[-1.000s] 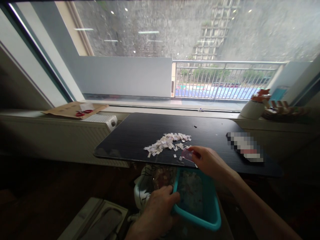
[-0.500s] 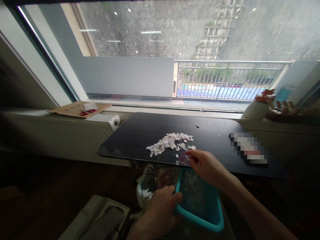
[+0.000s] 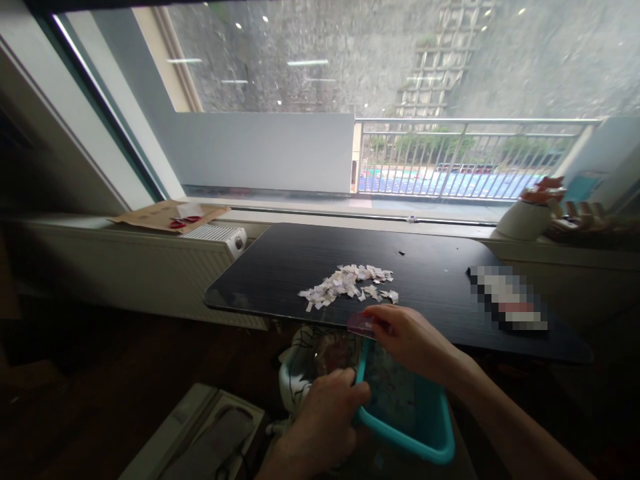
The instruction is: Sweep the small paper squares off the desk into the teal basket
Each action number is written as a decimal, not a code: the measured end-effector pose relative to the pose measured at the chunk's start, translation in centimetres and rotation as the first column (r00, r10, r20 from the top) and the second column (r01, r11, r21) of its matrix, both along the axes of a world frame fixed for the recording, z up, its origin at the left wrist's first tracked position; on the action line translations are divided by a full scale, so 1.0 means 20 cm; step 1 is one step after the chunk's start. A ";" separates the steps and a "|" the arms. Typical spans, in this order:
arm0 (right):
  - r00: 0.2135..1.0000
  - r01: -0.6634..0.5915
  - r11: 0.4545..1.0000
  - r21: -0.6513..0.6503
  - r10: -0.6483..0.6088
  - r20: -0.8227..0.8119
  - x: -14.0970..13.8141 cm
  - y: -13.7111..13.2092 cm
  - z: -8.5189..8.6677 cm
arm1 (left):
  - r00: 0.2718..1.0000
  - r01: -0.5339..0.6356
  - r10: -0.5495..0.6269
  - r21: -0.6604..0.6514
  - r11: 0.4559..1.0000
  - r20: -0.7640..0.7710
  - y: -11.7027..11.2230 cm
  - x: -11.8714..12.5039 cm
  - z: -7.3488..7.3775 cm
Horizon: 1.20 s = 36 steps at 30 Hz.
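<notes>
My right hand [image 3: 407, 333] is closed on a thin, see-through pinkish plastic card [image 3: 361, 324], held at the front edge of the black tabletop [image 3: 280, 267]. Just below that edge, a turquoise plastic bin [image 3: 435, 453] stands with small scraps inside. Its left rim is gripped by my left hand [image 3: 333, 407], fingers wrapped over it. Beyond the card, a loose pile of small cut paper pieces [image 3: 335, 283] lies on the tabletop. My right hand and forearm cover part of the bin's far rim.
A pixelated dark object [image 3: 510, 300] lies on the tabletop's right. Red-handled scissors [image 3: 185, 221] rest on brown paper [image 3: 145, 217] over the radiator [image 3: 215, 233]. A white jar [image 3: 523, 221] stands on the sill. Left of the bin is a white container [image 3: 287, 380] with a clear bag inside.
My right hand has drawn the card back to the tabletop's front edge. The few loose paper pieces beside the card no longer show on the tabletop. The view has shifted slightly left.
</notes>
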State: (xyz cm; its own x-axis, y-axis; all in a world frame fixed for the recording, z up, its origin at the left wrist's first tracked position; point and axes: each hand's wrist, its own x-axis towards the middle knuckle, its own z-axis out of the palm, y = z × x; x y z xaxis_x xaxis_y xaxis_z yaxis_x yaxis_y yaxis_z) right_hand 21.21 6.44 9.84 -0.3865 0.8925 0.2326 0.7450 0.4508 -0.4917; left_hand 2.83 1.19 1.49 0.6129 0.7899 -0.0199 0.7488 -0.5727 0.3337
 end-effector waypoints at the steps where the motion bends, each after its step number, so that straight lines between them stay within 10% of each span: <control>1: 1.000 0.001 1.000 -0.004 -0.001 -0.009 0.01 -0.01 0.00 | 1.000 -0.001 0.001 0.000 1.000 0.000 0.00 0.00 0.00; 11: 0.951 0.298 0.955 0.015 -0.298 0.079 0.45 -0.08 -0.01 | 0.997 -0.002 0.002 0.002 1.000 0.083 0.00 0.00 0.00; 36: 0.968 0.251 0.967 0.048 -0.252 0.013 0.25 0.13 0.00 | 1.000 -0.012 0.011 -0.041 0.999 -0.023 0.00 0.00 0.04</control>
State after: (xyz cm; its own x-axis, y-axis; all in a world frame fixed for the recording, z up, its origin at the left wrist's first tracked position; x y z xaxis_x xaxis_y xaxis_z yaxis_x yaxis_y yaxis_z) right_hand 26.29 9.03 9.90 -0.1557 0.9503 0.2695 0.8464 0.2691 -0.4597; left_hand 2.78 1.11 2.21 0.6027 0.7952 -0.0663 0.7631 -0.5501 0.3392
